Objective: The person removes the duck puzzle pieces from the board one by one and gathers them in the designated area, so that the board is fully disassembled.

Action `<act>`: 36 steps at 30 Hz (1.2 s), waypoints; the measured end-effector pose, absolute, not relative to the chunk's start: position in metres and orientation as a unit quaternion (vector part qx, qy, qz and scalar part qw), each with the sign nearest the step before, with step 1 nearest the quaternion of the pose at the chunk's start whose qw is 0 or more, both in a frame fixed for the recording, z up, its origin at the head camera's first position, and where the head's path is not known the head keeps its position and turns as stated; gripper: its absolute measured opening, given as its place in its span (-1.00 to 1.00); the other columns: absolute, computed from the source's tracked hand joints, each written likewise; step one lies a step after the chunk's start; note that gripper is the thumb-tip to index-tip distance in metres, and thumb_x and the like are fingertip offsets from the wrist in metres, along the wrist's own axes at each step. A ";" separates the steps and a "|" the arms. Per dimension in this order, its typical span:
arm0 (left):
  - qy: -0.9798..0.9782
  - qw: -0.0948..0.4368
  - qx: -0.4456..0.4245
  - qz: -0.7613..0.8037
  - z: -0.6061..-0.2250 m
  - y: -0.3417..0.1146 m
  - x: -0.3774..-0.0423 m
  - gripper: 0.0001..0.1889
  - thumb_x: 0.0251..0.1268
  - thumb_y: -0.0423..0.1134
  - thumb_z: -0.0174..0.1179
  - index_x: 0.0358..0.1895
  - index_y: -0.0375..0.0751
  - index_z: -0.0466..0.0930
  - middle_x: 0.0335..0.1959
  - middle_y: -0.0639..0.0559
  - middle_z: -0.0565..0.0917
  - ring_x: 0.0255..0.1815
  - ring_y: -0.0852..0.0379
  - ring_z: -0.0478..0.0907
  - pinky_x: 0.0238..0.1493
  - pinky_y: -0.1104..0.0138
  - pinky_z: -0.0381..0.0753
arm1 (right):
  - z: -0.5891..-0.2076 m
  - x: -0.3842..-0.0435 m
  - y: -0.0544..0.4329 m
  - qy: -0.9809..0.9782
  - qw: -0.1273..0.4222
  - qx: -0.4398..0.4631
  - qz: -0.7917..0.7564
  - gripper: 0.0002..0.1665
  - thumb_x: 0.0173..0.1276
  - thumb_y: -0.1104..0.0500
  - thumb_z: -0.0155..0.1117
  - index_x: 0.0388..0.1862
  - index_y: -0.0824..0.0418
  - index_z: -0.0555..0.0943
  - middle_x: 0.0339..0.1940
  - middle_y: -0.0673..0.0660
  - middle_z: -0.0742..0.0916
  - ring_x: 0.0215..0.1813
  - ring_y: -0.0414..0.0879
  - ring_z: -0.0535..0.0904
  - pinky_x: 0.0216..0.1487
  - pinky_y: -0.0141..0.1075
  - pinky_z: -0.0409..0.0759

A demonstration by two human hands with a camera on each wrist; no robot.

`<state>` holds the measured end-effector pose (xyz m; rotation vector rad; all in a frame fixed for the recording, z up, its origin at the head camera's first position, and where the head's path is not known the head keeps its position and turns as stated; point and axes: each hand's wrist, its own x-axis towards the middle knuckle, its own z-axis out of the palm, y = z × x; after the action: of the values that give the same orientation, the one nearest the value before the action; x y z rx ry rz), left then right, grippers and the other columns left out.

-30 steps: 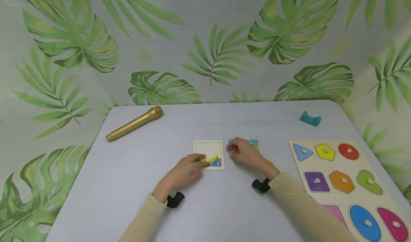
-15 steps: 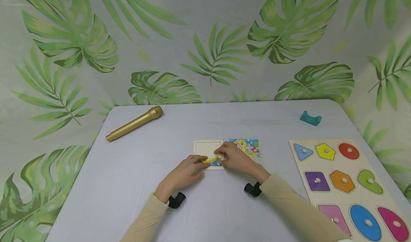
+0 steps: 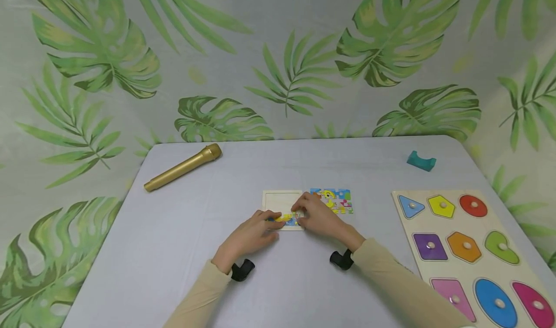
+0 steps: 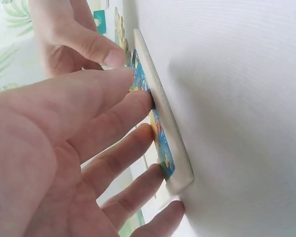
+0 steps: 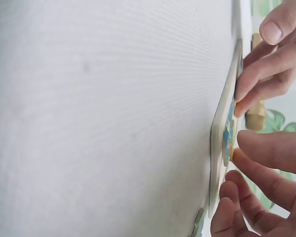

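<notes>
Moved with the right hand (image 3: 321, 217), compared with one second ago, from the loose pieces (image 3: 343, 202) to the lower right of the puzzle frame (image 3: 281, 202). Pinching there, as far as visible, a puzzle piece (image 5: 228, 140) between thumb and forefinger. Resting with the left hand (image 3: 252, 234) at the lower left of the same frame, with fingers rather straight and spread, touching the pieces inside, gripping nothing. Having only the lower band filled, on the table (image 3: 173, 250). Meaning, probably: busy with fitting one more piece, with several not yet placed.
</notes>
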<state>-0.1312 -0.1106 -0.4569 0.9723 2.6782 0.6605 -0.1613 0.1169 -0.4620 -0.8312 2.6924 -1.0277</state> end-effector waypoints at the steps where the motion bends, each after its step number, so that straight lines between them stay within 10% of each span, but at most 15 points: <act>1: 0.910 0.110 0.329 0.225 -0.456 -0.110 -0.131 -0.64 0.40 -0.19 0.13 0.19 -0.20 0.57 0.31 -0.07 0.41 0.22 -0.07 0.34 0.12 0.11 0.44 | -0.462 -0.162 0.116 0.895 0.070 -0.274 -0.346 -0.75 0.14 0.40 0.34 -0.16 0.30 0.64 -0.19 0.08 0.57 -0.20 -0.08 0.45 -0.10 -0.20 0.46; 18: 0.907 0.134 0.318 0.242 -0.458 -0.111 -0.132 -0.62 0.40 -0.19 0.12 0.23 -0.19 0.53 0.35 -0.04 0.37 0.26 -0.05 0.28 0.13 0.09 0.43 | -0.469 -0.169 0.118 0.870 0.076 -0.244 -0.421 -0.78 0.20 0.47 0.25 -0.25 0.21 0.55 -0.51 -0.03 0.55 -0.41 -0.18 0.46 0.26 0.08 0.23; 23: 0.906 0.137 0.314 0.249 -0.458 -0.111 -0.131 -0.61 0.39 -0.20 0.13 0.23 -0.20 0.53 0.35 -0.04 0.37 0.25 -0.05 0.28 0.13 0.09 0.42 | -0.462 -0.172 0.132 0.866 0.076 -0.225 -0.439 -0.79 0.19 0.46 0.23 -0.25 0.21 0.57 -0.47 -0.01 0.56 -0.37 -0.13 0.47 -0.26 -0.27 0.49; 36: 0.908 0.139 0.310 0.248 -0.457 -0.111 -0.131 -0.61 0.39 -0.20 0.13 0.24 -0.20 0.52 0.35 -0.03 0.37 0.24 -0.03 0.29 0.14 0.10 0.41 | -0.453 -0.165 0.202 0.891 0.091 -0.162 -0.414 -0.86 0.22 0.41 0.22 -0.23 0.30 0.56 -0.43 0.05 0.56 -0.34 -0.07 0.44 -0.36 -0.32 0.44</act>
<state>-0.1306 -0.1112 -0.4566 0.8949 2.6236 0.7158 -0.1650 0.2019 -0.4529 -0.4826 2.6486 -1.2294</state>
